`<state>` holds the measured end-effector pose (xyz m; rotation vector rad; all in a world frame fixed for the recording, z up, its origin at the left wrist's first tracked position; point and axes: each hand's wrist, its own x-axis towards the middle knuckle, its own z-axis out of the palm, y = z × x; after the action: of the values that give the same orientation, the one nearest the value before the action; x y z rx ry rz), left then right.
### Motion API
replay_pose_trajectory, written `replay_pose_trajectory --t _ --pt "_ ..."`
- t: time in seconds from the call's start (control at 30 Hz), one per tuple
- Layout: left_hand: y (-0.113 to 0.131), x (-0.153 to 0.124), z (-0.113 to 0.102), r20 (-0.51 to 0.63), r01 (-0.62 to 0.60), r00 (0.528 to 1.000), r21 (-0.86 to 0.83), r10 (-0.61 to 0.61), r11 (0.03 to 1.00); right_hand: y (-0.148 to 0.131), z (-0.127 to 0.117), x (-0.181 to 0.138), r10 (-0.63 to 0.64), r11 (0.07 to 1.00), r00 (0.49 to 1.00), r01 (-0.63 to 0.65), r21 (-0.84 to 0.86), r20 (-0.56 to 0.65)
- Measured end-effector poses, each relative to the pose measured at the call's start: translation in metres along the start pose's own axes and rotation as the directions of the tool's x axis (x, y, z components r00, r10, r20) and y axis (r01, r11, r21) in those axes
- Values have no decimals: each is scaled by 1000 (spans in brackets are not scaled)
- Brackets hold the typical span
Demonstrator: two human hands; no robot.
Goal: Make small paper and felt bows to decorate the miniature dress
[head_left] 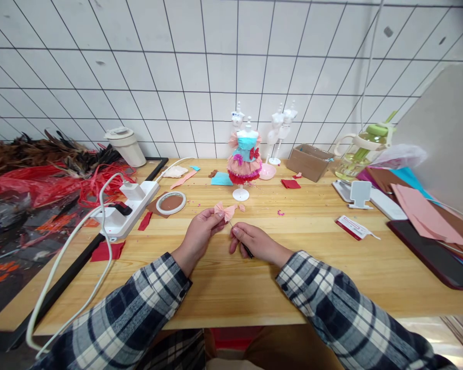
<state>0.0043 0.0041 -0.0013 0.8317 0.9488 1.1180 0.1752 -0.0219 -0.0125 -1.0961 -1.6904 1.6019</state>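
Observation:
My left hand [199, 232] pinches a small pink paper bow [225, 210] just above the wooden table [224, 288]. My right hand [254, 242] is closed round a thin dark tool [247, 250] whose tip points at the bow. Both hands are at the table's middle, in plaid sleeves. Behind them stands a small mannequin [245, 156] on a white stand, dressed in a blue, pink and red dress. A tiny pink scrap [241, 207] lies beside the bow.
A white power strip [129, 208] with cable lies at the left, next to a round tape roll [171, 202] and red scraps. Two bare mannequins [281, 123], a cardboard box [309, 162], a bottle [360, 149], and coloured sheets [420, 205] fill the right. Feathers [42, 164] pile up at the left.

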Motion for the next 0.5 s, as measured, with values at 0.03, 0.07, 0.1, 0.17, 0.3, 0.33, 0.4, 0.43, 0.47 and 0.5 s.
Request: replay_pose_trajectory --t 0.03,0.07,0.1,0.17,0.3,0.33,0.4,0.43,0.47,0.5 --pt "0 0 0 8 1 1000 8 -1 1000 0 0 0 -2 1000 1000 2 -6 -4" --pt "0 -1 0 17 1 1000 17 -1 1000 -1 0 0 -5 1000 1000 5 -10 -7" --pt "0 -1 1 25 0 1000 26 -1 1000 -1 0 -1 -8 1000 1000 8 -12 -9" --pt "0 -1 1 38 -1 999 45 -1 999 -2 0 -1 -14 1000 1000 14 -10 -11" --pt "-1 -1 0 51 6 999 83 -10 997 -1 0 -1 -26 1000 1000 26 -7 -4" --pt "-1 0 0 54 6 998 90 -11 996 -1 0 -1 -29 1000 1000 29 -8 -2" --pt "-2 0 -1 60 3 998 101 -9 995 0 0 0 -32 999 999 32 -10 4" --pt "-3 1 -1 60 2 998 105 -8 994 0 0 0 -32 999 999 32 -11 7" --pt "-3 1 -2 61 2 998 109 -8 994 0 -1 0 -31 999 999 31 -13 9" --pt "-3 1 -2 63 2 998 112 -9 994 0 -1 0 -30 999 1000 30 -14 9"
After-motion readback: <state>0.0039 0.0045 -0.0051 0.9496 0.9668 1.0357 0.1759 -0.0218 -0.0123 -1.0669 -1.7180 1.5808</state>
